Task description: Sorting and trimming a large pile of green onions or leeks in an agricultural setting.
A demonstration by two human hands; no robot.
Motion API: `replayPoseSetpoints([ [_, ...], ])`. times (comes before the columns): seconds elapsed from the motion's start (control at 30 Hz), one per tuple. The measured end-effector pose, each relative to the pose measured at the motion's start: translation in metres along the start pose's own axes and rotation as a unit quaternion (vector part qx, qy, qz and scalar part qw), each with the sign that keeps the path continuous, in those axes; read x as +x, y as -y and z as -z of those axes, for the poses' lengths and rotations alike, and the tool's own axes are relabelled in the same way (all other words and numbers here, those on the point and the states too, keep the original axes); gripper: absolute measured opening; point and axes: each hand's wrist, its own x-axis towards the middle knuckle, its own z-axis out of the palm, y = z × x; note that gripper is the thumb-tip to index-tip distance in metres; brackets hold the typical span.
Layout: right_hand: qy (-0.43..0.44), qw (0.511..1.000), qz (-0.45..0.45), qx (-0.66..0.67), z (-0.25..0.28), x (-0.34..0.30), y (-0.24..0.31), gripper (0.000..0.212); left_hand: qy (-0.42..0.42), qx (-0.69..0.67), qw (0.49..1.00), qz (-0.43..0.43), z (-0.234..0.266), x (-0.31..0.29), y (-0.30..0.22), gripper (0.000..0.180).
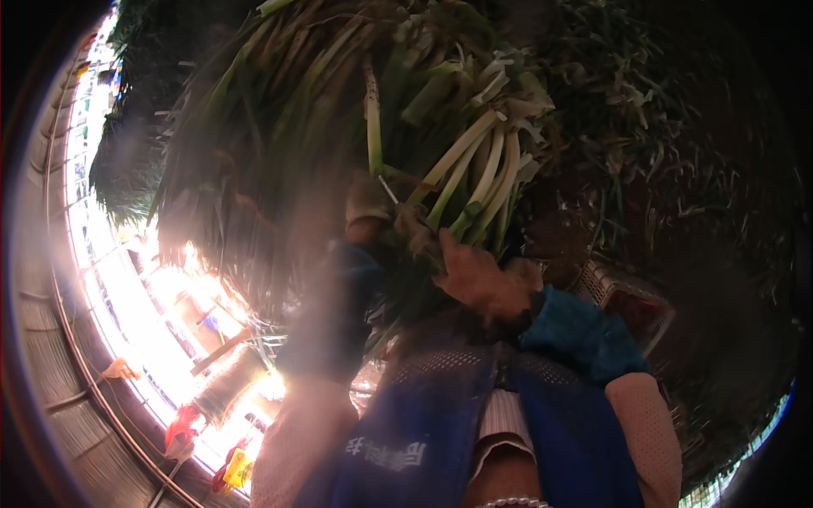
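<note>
A bunch of scallions [487,169] with pale stalks and green leaves fans out in front of me. My right hand [487,279], in a blue sleeve cuff, is closed round its stalks at the lower end. Close beside it on the left, in shade and partly blurred, my left hand [368,216] has its fingers curled. A thin pale strip [388,189] juts up by those fingers; its kind cannot be made out. Just above, a single scallion stalk [373,118] stands apart from the bunch, with dark soil on its upper part.
A large heap of long green scallions [279,102] lies ahead and to the left. Loose leaves and trimmings [627,85] litter the dark ground at the right. A plastic crate [622,292] stands by my right forearm. Bright light and a curved framed wall [51,254] lie far left.
</note>
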Motion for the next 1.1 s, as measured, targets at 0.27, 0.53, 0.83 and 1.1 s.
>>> replayPoseSetpoints([
  [0.27,-0.025,0.996,0.062,-0.05,-0.018,-0.001,-0.009,0.062,0.002,-0.01,0.994,0.11,0.012,-0.014,-0.014,0.051],
  [0.53,-0.064,0.993,0.052,-0.08,0.001,0.046,-0.005,0.07,0.084,0.026,0.995,0.043,0.024,-0.045,0.007,0.058],
  [0.83,-0.059,0.974,0.211,-0.054,-0.036,0.036,-0.016,0.063,0.09,-0.007,0.995,0.05,0.025,-0.098,0.049,0.051],
  [1.1,-0.097,0.966,0.122,-0.204,-0.014,0.117,0.01,0.069,0.166,0.007,0.976,0.139,0.018,-0.121,0.053,0.036],
])
